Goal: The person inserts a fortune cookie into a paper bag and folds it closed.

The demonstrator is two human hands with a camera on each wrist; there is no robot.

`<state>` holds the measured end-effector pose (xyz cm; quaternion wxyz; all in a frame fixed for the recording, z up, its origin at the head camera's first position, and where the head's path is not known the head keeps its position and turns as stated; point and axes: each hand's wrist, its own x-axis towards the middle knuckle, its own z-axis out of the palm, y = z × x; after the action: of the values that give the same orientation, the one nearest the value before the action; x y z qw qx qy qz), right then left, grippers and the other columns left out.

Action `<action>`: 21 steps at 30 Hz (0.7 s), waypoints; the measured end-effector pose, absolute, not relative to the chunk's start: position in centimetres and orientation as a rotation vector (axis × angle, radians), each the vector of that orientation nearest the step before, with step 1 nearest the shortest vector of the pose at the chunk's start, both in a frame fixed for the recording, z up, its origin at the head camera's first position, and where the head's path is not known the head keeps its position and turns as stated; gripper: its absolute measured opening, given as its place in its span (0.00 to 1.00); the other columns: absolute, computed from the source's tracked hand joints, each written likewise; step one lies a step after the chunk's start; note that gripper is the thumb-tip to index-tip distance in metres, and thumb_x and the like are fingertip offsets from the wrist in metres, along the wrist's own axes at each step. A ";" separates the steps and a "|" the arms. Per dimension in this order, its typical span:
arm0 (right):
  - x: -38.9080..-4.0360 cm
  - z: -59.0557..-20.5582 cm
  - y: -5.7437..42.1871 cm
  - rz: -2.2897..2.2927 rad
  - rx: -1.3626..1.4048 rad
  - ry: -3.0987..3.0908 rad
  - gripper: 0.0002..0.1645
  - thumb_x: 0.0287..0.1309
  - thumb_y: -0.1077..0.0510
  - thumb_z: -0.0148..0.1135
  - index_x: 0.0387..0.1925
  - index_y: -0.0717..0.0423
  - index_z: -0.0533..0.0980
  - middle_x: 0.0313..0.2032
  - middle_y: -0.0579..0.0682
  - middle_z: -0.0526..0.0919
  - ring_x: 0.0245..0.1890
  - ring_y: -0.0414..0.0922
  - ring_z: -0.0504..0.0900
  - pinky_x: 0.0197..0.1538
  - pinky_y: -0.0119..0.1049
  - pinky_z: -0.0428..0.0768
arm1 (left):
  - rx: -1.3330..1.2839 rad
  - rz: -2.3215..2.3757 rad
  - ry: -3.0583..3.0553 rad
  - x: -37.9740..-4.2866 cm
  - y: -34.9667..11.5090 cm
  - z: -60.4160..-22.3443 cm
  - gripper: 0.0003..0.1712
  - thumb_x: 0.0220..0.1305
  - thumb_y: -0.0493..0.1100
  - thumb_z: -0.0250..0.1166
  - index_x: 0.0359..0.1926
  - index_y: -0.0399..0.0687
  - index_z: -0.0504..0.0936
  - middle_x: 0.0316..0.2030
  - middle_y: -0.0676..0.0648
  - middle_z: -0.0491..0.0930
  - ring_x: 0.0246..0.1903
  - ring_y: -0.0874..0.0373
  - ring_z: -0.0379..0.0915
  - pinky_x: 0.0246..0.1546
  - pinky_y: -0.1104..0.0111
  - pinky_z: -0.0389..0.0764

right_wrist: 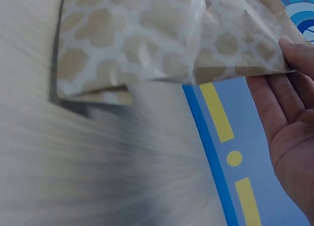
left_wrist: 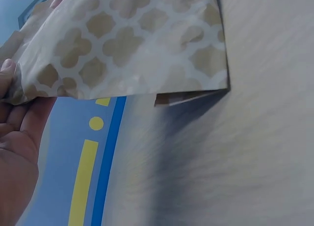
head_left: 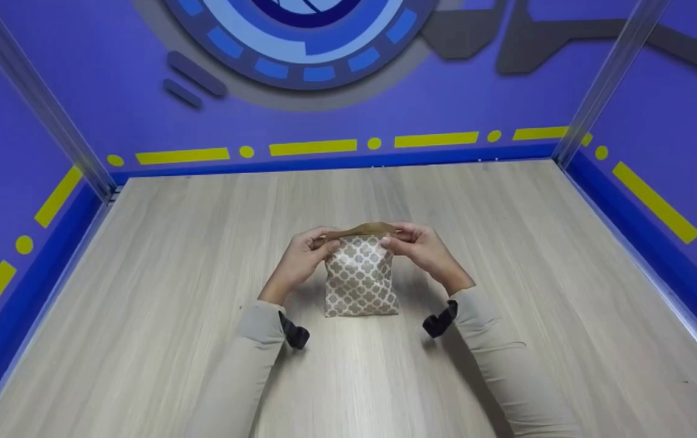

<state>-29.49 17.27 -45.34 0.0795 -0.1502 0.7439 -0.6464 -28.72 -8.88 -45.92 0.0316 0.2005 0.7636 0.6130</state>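
Observation:
A paper bag (head_left: 361, 277) with a white-and-tan quatrefoil pattern stands near the middle of the table, its lower edge towards me. Its plain brown upper edge (head_left: 368, 229) bows up between the hands. My left hand (head_left: 301, 258) pinches the bag's top left corner, thumb in front and fingers behind. At the top right corner my right hand (head_left: 424, 250) pinches it the same way. In the left wrist view the bag (left_wrist: 127, 44) slants from the fingers down to the wood, with a folded flap beneath. The right wrist view shows a similar fold under the bag (right_wrist: 147, 39). Its inside is hidden.
The wood-grain table (head_left: 160, 292) spreads around the bag on all sides. Blue-purple panels with yellow marks form a back wall (head_left: 324, 131) and two side walls. A black wrist camera (head_left: 441, 319) sits at the right cuff, another black camera (head_left: 294, 331) at the left.

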 end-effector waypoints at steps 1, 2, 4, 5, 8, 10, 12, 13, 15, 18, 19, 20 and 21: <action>-29.5 -45.4 17.4 -1.908 -0.463 2.237 0.28 0.59 0.58 0.65 0.59 0.65 0.72 0.39 0.49 0.87 0.38 0.38 0.85 0.47 0.33 0.81 | 0.627 1.892 2.338 -28.7 -8.9 -45.9 0.17 0.66 0.44 0.59 0.54 0.46 0.80 0.39 0.49 0.83 0.29 0.62 0.72 0.33 0.70 0.75; -29.5 -45.4 17.5 -1.884 -0.475 2.246 0.29 0.59 0.57 0.65 0.60 0.64 0.72 0.40 0.50 0.87 0.38 0.38 0.85 0.47 0.34 0.81 | 0.640 1.892 2.329 -28.7 -9.0 -45.9 0.18 0.66 0.43 0.59 0.56 0.46 0.80 0.42 0.48 0.83 0.29 0.62 0.72 0.33 0.71 0.75; -29.5 -45.4 17.7 -1.843 -0.514 2.259 0.29 0.59 0.55 0.65 0.61 0.60 0.72 0.42 0.52 0.87 0.39 0.38 0.85 0.47 0.34 0.81 | 0.666 1.889 2.318 -28.7 -9.1 -46.0 0.19 0.66 0.42 0.60 0.57 0.46 0.79 0.47 0.45 0.82 0.29 0.62 0.72 0.33 0.72 0.75; -29.5 -45.4 17.8 -1.831 -0.545 2.257 0.29 0.60 0.55 0.64 0.62 0.59 0.72 0.44 0.54 0.86 0.40 0.39 0.85 0.48 0.34 0.81 | 0.675 1.886 2.314 -28.8 -9.1 -46.0 0.19 0.66 0.42 0.60 0.58 0.46 0.79 0.48 0.43 0.82 0.30 0.62 0.72 0.34 0.72 0.75; -29.5 -45.5 18.0 -1.805 -0.637 2.252 0.29 0.61 0.56 0.62 0.63 0.57 0.71 0.47 0.56 0.85 0.41 0.40 0.85 0.48 0.34 0.81 | 0.698 1.880 2.314 -28.8 -9.2 -46.2 0.19 0.66 0.41 0.60 0.58 0.46 0.79 0.50 0.42 0.81 0.32 0.63 0.74 0.35 0.72 0.76; -29.5 -45.5 18.1 -1.795 -0.696 2.247 0.28 0.62 0.57 0.61 0.64 0.56 0.71 0.49 0.57 0.84 0.42 0.40 0.84 0.48 0.34 0.81 | 0.716 1.879 2.317 -28.8 -9.3 -46.2 0.19 0.66 0.40 0.60 0.58 0.47 0.79 0.51 0.41 0.81 0.32 0.63 0.74 0.36 0.72 0.76; -29.5 -45.5 18.2 -1.787 -0.729 2.246 0.27 0.63 0.57 0.61 0.63 0.55 0.71 0.51 0.57 0.83 0.43 0.40 0.84 0.48 0.33 0.81 | 0.730 1.880 2.315 -28.8 -9.3 -46.2 0.19 0.66 0.40 0.61 0.58 0.47 0.79 0.51 0.42 0.82 0.31 0.63 0.74 0.35 0.72 0.76; -29.5 -45.5 18.3 -1.784 -0.740 2.245 0.27 0.62 0.57 0.61 0.63 0.55 0.71 0.52 0.57 0.82 0.43 0.40 0.84 0.48 0.33 0.81 | 0.736 1.879 2.316 -28.8 -9.3 -46.2 0.19 0.66 0.40 0.61 0.58 0.47 0.79 0.51 0.42 0.82 0.31 0.64 0.74 0.35 0.72 0.76; -29.4 -45.5 18.3 -1.780 -0.750 2.237 0.27 0.62 0.58 0.61 0.62 0.56 0.72 0.53 0.57 0.81 0.43 0.39 0.84 0.48 0.33 0.81 | 0.745 1.877 2.315 -28.8 -9.3 -46.1 0.19 0.66 0.39 0.61 0.58 0.47 0.79 0.52 0.42 0.81 0.29 0.64 0.73 0.34 0.72 0.76; -29.4 -45.3 18.3 -1.780 -0.751 2.224 0.26 0.62 0.59 0.61 0.61 0.59 0.72 0.54 0.60 0.81 0.43 0.38 0.84 0.48 0.33 0.81 | 0.738 1.880 2.304 -28.8 -9.3 -46.0 0.19 0.66 0.37 0.60 0.57 0.45 0.80 0.54 0.42 0.80 0.29 0.65 0.73 0.33 0.73 0.76; -29.4 -45.3 18.3 -1.778 -0.749 2.222 0.25 0.62 0.59 0.61 0.61 0.59 0.73 0.54 0.60 0.80 0.43 0.38 0.84 0.48 0.33 0.81 | 0.735 1.883 2.300 -28.8 -9.3 -46.0 0.18 0.66 0.36 0.60 0.56 0.44 0.80 0.53 0.41 0.80 0.29 0.65 0.73 0.33 0.73 0.76; -29.4 -45.3 18.3 -1.776 -0.745 2.221 0.25 0.62 0.59 0.61 0.60 0.59 0.73 0.54 0.61 0.80 0.43 0.38 0.84 0.48 0.33 0.81 | 0.733 1.890 2.292 -28.8 -9.3 -45.9 0.18 0.66 0.35 0.60 0.56 0.43 0.80 0.52 0.40 0.81 0.29 0.65 0.73 0.32 0.74 0.75; -29.5 -45.2 18.3 -1.773 -0.741 2.220 0.24 0.62 0.60 0.61 0.60 0.60 0.73 0.54 0.61 0.80 0.43 0.38 0.84 0.48 0.33 0.81 | 0.729 1.897 2.285 -28.8 -9.2 -45.9 0.17 0.65 0.33 0.59 0.55 0.42 0.81 0.52 0.39 0.81 0.29 0.65 0.73 0.32 0.74 0.75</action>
<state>-29.46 18.25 -45.24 0.1027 -0.2510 0.7521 -0.6006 -28.80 -9.25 -45.93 0.0419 0.2380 0.7467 0.6197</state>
